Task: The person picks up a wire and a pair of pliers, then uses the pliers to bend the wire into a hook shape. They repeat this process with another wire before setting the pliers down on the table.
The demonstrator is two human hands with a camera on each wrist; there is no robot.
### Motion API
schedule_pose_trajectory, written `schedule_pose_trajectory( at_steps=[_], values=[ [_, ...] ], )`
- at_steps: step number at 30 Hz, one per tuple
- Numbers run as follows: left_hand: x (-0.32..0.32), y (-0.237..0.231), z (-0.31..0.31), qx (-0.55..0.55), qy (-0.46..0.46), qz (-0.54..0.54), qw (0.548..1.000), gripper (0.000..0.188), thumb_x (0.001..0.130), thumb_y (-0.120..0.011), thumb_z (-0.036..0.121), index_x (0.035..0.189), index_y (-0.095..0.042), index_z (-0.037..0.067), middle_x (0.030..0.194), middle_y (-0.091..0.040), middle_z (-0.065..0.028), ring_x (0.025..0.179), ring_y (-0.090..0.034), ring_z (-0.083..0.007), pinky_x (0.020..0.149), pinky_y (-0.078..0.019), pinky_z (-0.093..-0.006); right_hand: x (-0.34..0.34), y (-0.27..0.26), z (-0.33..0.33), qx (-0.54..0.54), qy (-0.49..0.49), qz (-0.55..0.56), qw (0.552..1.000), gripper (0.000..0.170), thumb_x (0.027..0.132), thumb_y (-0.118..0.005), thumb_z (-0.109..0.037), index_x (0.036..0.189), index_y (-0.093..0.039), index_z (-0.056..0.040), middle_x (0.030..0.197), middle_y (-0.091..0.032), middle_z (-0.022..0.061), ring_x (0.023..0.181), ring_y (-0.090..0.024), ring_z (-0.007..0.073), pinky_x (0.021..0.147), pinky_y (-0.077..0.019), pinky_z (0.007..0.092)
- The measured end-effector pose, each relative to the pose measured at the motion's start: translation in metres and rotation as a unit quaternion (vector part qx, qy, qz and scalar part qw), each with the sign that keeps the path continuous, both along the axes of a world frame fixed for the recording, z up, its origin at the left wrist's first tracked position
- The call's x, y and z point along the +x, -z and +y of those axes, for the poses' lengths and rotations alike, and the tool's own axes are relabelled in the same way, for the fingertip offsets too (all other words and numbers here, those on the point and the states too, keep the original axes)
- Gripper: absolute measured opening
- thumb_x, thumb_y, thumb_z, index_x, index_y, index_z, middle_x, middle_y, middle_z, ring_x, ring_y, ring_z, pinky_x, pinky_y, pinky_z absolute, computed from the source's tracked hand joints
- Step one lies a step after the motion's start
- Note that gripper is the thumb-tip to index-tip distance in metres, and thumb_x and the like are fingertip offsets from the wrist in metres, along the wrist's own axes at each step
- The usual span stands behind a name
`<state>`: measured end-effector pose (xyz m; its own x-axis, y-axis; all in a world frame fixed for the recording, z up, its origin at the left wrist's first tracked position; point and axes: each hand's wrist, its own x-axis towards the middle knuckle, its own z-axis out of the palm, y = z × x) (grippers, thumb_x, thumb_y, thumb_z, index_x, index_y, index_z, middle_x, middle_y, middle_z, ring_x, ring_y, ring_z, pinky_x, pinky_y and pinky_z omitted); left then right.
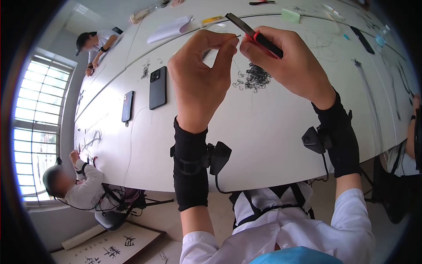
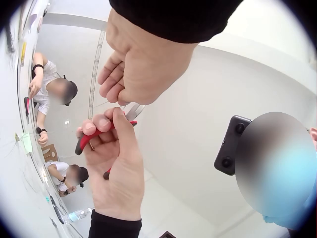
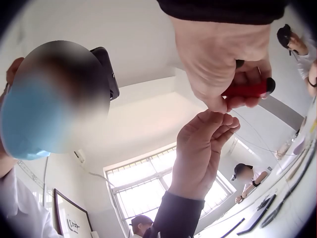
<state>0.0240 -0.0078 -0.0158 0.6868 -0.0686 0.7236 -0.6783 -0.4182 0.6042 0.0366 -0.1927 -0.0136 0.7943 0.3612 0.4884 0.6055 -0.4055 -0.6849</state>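
My left hand (image 1: 198, 75) is raised over the table, thumb and forefinger pinching a tiny dark fish hook (image 1: 238, 36), mostly hidden by the fingertips. A fine clear line (image 3: 255, 130) trails from the meeting fingertips in the right wrist view. Red-and-black-handled pliers (image 1: 268, 44) lie across my right hand (image 1: 294, 66), which grips them with curled fingers, their metal nose pointing up and left. The right thumb and forefinger are right at the left fingertips. Below the hands, a pile of dark fish hooks (image 1: 257, 79) lies on the white table (image 1: 263, 141).
Two phones, one black (image 1: 158, 88) and one smaller (image 1: 127, 106), lie left of the hands. Farther back are white paper (image 1: 169, 30), a yellow tool (image 1: 212, 19) and a green note (image 1: 290, 16). A water bottle (image 1: 381, 37) stands at right. Other people sit around the table.
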Motion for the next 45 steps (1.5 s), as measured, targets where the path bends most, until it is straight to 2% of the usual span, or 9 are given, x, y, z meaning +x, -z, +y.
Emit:
schedule_pose_trajectory(
  at_steps=[6,11,22,25,28,32,34,38,45],
  values=[
    [0.004,0.004,-0.001,0.092,-0.02,-0.095,0.991,0.009,0.081,-0.074,-0.003,0.086,-0.066,0.001,0.076,-0.07,-0.0082,0.07,-0.069,-0.0211,0.06,-0.0509,-0.0277,0.001,0.004,0.002,0.009,0.019,-0.186,0.982,0.035,0.097,-0.064,-0.037,0.099,-0.065,-0.0024,0.073,-0.058,0.0043,0.064,-0.05,0.0118,0.062,-0.0427,0.0252],
    [-0.008,-0.003,-0.006,0.119,0.013,-0.013,0.993,0.009,0.086,-0.073,-0.001,0.094,-0.07,-0.003,0.085,-0.074,-0.0084,0.08,-0.07,-0.0136,0.076,-0.054,-0.0252,0.0,-0.013,-0.013,-0.021,0.045,-0.048,0.998,0.037,0.098,-0.064,-0.041,0.099,-0.065,-0.0039,0.072,-0.053,0.001,0.064,-0.046,0.0099,0.061,-0.0394,0.0242],
    [0.002,0.003,-0.003,-0.013,-0.012,-0.004,1.0,0.006,0.09,-0.069,-0.001,0.095,-0.07,-0.005,0.086,-0.073,-0.0089,0.081,-0.07,-0.0132,0.08,-0.0546,-0.0252,-0.003,0.001,0.002,0.014,0.007,-0.064,0.998,0.032,0.098,-0.064,-0.033,0.1,-0.065,-0.0019,0.077,-0.063,0.0059,0.067,-0.055,0.0124,0.066,-0.047,0.026],
    [0.007,0.005,-0.002,0.057,-0.037,-0.091,0.994,0.008,0.083,-0.073,-0.003,0.088,-0.068,0.001,0.075,-0.07,-0.0086,0.067,-0.067,-0.0195,0.059,-0.0499,-0.0277,-0.006,-0.003,0.0,-0.031,0.032,-0.148,0.988,0.032,0.098,-0.064,-0.032,0.101,-0.064,-0.0008,0.078,-0.064,0.0067,0.067,-0.056,0.0129,0.066,-0.0475,0.0261],
    [0.004,0.005,-0.005,0.085,-0.023,-0.109,0.99,0.011,0.082,-0.073,-0.004,0.087,-0.067,0.003,0.074,-0.068,-0.0091,0.063,-0.064,-0.0218,0.055,-0.0476,-0.0291,-0.001,-0.003,-0.006,-0.023,0.036,-0.197,0.979,0.033,0.098,-0.065,-0.033,0.103,-0.064,-0.0001,0.079,-0.064,0.0069,0.068,-0.057,0.0133,0.066,-0.0474,0.026],
    [-0.001,0.005,-0.009,0.082,0.006,-0.079,0.993,0.01,0.082,-0.073,-0.003,0.087,-0.067,0.003,0.075,-0.068,-0.0097,0.064,-0.065,-0.022,0.055,-0.0481,-0.0287,-0.004,-0.017,-0.014,-0.045,0.052,-0.038,0.997,0.037,0.097,-0.065,-0.039,0.103,-0.066,-0.002,0.077,-0.06,0.0038,0.071,-0.055,0.0117,0.069,-0.0459,0.0241],
    [-0.003,0.001,-0.009,0.086,0.01,-0.067,0.994,0.008,0.083,-0.073,-0.003,0.087,-0.067,0.002,0.075,-0.069,-0.0095,0.066,-0.067,-0.0209,0.057,-0.0492,-0.0279,0.009,-0.006,-0.017,-0.017,0.027,-0.051,0.998,0.039,0.097,-0.065,-0.041,0.102,-0.066,-0.0025,0.076,-0.06,0.0026,0.07,-0.054,0.0108,0.069,-0.0445,0.0237],
    [-0.002,0.0,-0.003,0.029,0.015,-0.023,0.999,0.008,0.089,-0.07,-0.002,0.095,-0.068,-0.007,0.089,-0.073,-0.01,0.079,-0.07,-0.0131,0.078,-0.0541,-0.0246,0.012,-0.001,-0.009,0.018,-0.01,0.066,0.998,0.042,0.096,-0.065,-0.045,0.102,-0.067,-0.0025,0.076,-0.059,0.0017,0.069,-0.053,0.0108,0.069,-0.0431,0.0234],
    [0.004,0.005,0.0,0.06,-0.038,-0.054,0.996,0.007,0.089,-0.07,-0.001,0.095,-0.068,-0.004,0.085,-0.073,-0.0089,0.079,-0.07,-0.0126,0.078,-0.0541,-0.0247,-0.007,-0.001,0.002,0.009,0.009,-0.075,0.997,0.026,0.097,-0.067,-0.025,0.101,-0.064,-0.0002,0.078,-0.063,0.0077,0.071,-0.059,0.0135,0.068,-0.0476,0.0261]
  ],
)
